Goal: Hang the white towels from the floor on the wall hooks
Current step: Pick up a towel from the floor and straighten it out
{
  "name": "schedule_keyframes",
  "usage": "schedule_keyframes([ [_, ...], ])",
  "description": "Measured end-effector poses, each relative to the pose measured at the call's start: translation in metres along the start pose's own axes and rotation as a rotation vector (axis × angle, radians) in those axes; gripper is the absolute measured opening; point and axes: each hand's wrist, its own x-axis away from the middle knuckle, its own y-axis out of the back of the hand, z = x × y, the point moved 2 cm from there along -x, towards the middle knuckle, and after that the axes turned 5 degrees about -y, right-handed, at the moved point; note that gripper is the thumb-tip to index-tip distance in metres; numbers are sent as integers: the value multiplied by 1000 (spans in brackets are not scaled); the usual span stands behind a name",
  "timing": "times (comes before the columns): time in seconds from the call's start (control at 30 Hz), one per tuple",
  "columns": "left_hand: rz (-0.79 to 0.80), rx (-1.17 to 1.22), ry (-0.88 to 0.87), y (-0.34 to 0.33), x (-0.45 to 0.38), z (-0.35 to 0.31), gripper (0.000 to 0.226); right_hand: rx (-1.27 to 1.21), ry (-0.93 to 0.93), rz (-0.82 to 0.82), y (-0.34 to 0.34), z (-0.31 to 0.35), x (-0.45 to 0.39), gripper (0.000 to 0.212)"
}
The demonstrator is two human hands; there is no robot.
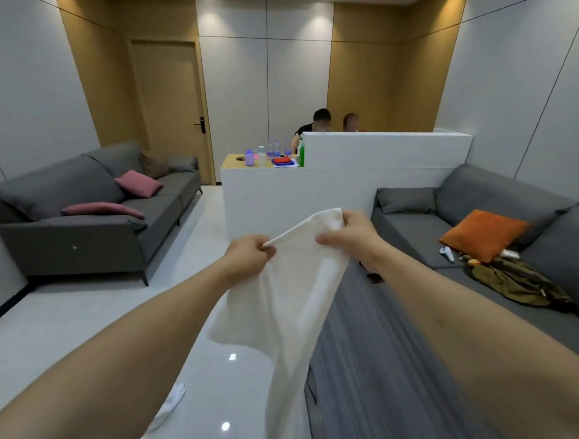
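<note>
While both arms are stretched forward, we note the left hand [250, 254] pinching one end of the white towel [294, 295]'s top edge and the right hand [348, 235] gripping a bunched corner beside it, slightly higher. The cloth hangs below both hands, clear of the floor [87, 321]. A second white towel [171, 402] lies on the floor below the left forearm. No wall hooks are in view. We judge the sound method is to keep the top edge taut between the hands, find a hook, and drape the edge squarely over it.
</note>
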Motion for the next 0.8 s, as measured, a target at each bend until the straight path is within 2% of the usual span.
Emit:
schedule_keyframes([
  [0.1,44,-98,-73,-13,-31,-28,18,155,5,52,21,-7,-13,66],
  [0.13,55,-111,-91,-19,-41,-35,17,221,24,77,23,-9,-20,66],
  [0.17,62,-105,-105,-22,-51,-41,16,332,58,101,25,-11,-28,53],
  [0.23,89,-59,-120,-27,-74,-47,18,597,104,93,33,-13,-49,10],
  [0.27,123,-60,-126,-27,-87,-48,22,670,120,59,40,-15,-63,7],
  [0.33,185,-185,-141,-25,-114,-42,27,731,117,-34,56,-17,-90,9],
  [0.43,150,-399,-122,-26,-169,-23,23,762,110,-146,73,-21,-141,11],
  [0.6,62,-428,-120,-33,-282,11,22,991,96,-268,85,-34,-254,17],
  [0.8,37,-485,-126,-27,-431,36,25,1069,14,-301,103,-57,-403,19],
])
